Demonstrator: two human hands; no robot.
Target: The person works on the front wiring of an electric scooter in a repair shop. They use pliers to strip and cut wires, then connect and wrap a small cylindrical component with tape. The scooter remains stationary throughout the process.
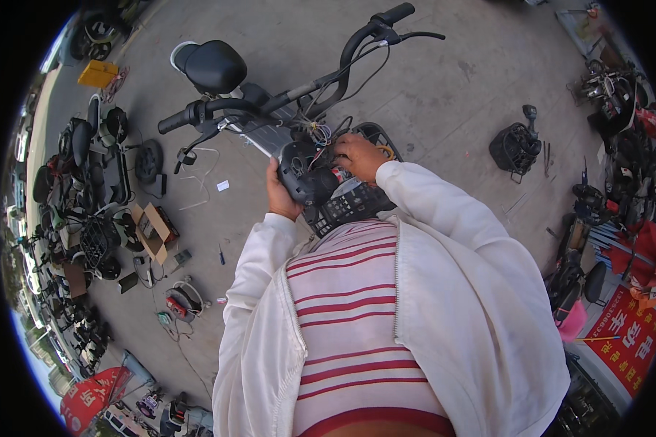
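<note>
Grey concrete point(474, 95) spreads all round here, and out at four o'clock a red banner point(625, 336) shows bold yellow lettering; a red sheet point(95, 399) at eight o'clock carries pale characters. Just short of twelve o'clock there's the black scooter point(266, 132), its rounded black housing point(293, 169) close to the person's body. The left hand point(281, 195) grips that housing at its eight-o'clock edge; the right hand point(360, 157), fingers curled, is in by the loose wires point(319, 134), and whether it's pinching one, I can't tell.

We locate the basket point(346, 210) before us, the seat point(216, 67) beyond the left grip point(175, 121), the cardboard box point(153, 227) left, the wheel point(149, 161) beyond that box.
</note>
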